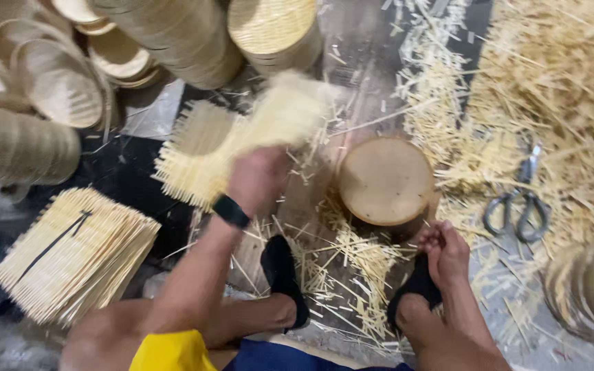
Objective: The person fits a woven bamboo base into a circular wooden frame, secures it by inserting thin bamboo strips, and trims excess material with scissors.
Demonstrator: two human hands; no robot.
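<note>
While right hand (441,251) rests, left hand (259,180) grips woven mat (276,117).

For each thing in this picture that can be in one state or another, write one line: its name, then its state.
Left hand: gripping a woven bamboo mat, which is blurred and lifted.
Right hand: resting on the foot, holding nothing.
Scissors: lying shut on the bamboo scraps.
Wooden block: upright, top bare.
Square mat stack: piled, a dark strip on top.
Round woven lids: stacked.
</note>
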